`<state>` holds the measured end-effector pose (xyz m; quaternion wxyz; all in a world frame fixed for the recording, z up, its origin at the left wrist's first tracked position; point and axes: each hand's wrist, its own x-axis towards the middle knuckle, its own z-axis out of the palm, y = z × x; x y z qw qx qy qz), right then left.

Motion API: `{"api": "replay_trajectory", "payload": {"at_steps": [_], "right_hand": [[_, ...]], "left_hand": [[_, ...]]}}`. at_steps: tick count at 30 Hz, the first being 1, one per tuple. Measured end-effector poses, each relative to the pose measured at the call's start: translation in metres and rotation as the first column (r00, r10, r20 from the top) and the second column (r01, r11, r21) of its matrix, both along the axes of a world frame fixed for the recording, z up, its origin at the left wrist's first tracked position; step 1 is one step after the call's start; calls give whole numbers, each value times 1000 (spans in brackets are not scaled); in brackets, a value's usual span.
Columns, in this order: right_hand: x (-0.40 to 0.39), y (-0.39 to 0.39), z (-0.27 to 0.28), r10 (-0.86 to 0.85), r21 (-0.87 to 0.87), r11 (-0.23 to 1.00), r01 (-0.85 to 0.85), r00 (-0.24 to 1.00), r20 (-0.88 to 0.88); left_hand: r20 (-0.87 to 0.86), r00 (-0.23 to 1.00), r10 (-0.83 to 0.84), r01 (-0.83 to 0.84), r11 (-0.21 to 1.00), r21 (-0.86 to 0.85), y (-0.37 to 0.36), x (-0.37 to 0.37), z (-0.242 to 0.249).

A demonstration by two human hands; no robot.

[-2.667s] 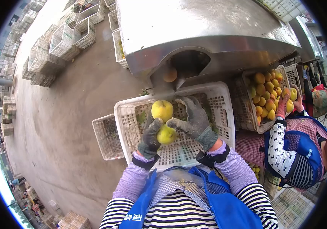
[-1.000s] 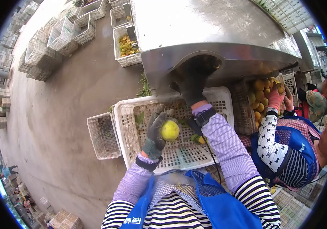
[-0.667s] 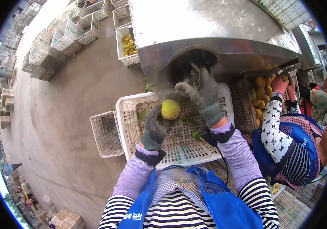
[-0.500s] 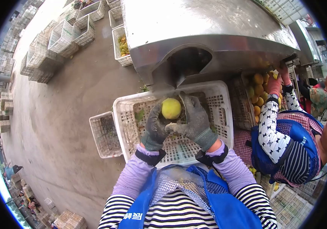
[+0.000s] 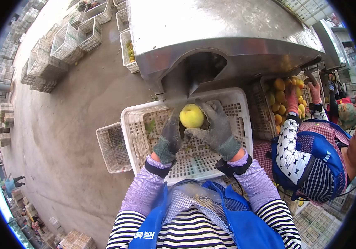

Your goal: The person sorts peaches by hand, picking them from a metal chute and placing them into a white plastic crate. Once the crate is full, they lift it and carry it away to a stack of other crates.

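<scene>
A yellow-green round fruit [image 5: 191,116] is held between my two gloved hands, above a white slotted crate [image 5: 144,155]. My left hand [image 5: 170,135], in a dark grey glove, closes on the fruit's left side. On its right side, my right hand [image 5: 216,128] curls around it with the thumb beneath. A green leaf [image 5: 150,125] lies inside the crate, whose floor shows below my hands. Just beyond the crate is the dark opening [image 5: 201,68] of a metal machine [image 5: 228,25].
To the right a co-worker in a blue apron [image 5: 329,153] reaches into a crate of orange-yellow fruit [image 5: 279,97]. A smaller crate [image 5: 113,147] stands on the floor at left. Stacked crates [image 5: 66,41] and a crate holding some fruit [image 5: 129,52] are farther back.
The fruit has turned between my hands and shifted slightly right. My right hand has moved a little right. The co-worker's hands have moved apart over the fruit crate.
</scene>
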<state>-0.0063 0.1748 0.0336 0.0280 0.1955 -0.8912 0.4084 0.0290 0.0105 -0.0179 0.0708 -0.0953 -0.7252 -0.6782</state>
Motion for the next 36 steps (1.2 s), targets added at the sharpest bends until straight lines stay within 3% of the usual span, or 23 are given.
{"api": "replay_trajectory", "payload": {"at_steps": [1, 2, 4, 7, 9, 11, 12, 14, 16, 17, 18, 20, 21, 22, 23, 24, 25, 26, 28, 30, 32, 34, 36], "right_hand": [[-4, -3, 4, -19, 54, 998, 20, 999, -32], [-8, -7, 7, -36, 107, 993, 43, 997, -65], [-20, -19, 12, -124, 264, 954, 140, 989, -76], [-56, -44, -2, -217, 395, 896, 202, 976, -6], [-82, -56, -29, -232, 438, 871, 224, 972, -36], [-112, -63, -33, -86, 333, 919, 209, 933, -348], [-124, -67, -34, -81, 266, 941, 208, 904, -420], [-131, -64, -37, -89, 149, 968, 201, 833, -546], [-115, -50, -2, -113, -15, 993, 113, 959, -261], [-100, -39, 6, -116, -102, 989, 105, 987, -108], [-76, -17, 2, -69, -269, 956, 118, 980, 185], [-48, 37, -53, -54, 61, 997, 45, 984, 167], [-34, 62, -82, -103, 386, 922, -2, 963, 250], [-21, 85, -112, -170, 655, 750, -86, 933, 317], [-8, 107, -148, -199, 759, 561, -330, 836, 511], [8, 126, -181, -273, 742, 344, -575, 695, 665], [29, 139, -204, -263, 740, 262, -619, 692, 672], [49, 149, -226, -248, 736, 176, -654, 694, 676], [88, 192, -302, -234, 764, 186, -618, 727, 645], [106, 217, -347, -156, 734, 133, -666, 717, 679], [114, 219, -356, -111, 733, 84, -675, 725, 680], [116, 216, -360, -61, 735, 30, -677, 733, 678], [124, 220, -378, -178, 793, 387, -471, 806, 565]], "left_hand": [[-64, 998, -3, -4, 994, -108, -5, -2, -2], [237, 971, -18, -25, 984, 179, -7, -3, -3], [674, 681, -287, -295, 735, 610, -7, -3, -1], [767, 615, -185, -483, 679, 552, -17, 13, -49], [895, 443, -56, -626, 696, 353, -27, 33, -109], [963, 262, 60, -652, 747, 131, -31, 59, -183], [962, 196, 191, -607, 794, -34, -33, 75, -255], [903, 162, 399, -320, 886, -334, -26, 94, -293], [822, 299, 485, 146, 828, -541, -8, 70, -246], [795, 409, 448, 187, 812, -554, 1, 70, -259], [762, 515, 394, 223, 796, -562, 11, 73, -278], [619, 705, 346, 213, 729, -650, 32, 71, -311], [515, 780, 356, 173, 668, -724, 41, 71, -322], [400, 844, 357, 120, 601, -790, 47, 69, -331], [422, 861, 285, 208, 559, -802, 51, 63, -337], [445, 870, 214, 289, 509, -811, 55, 55, -339], [466, 873, 147, 361, 449, -817, 59, 51, -335], [505, 863, -29, 481, 352, -803, 62, 39, -303], [535, 771, -346, 632, 308, -711, 85, 39, -275], [634, 553, -540, 827, 265, -496, 127, 52, -271], [507, 608, -611, 787, 375, -491, 161, 73, -265], [623, 631, -463, 774, 434, -461, 193, 84, -285], [739, 592, -321, 760, 528, -379, 205, 76, -291]]}}
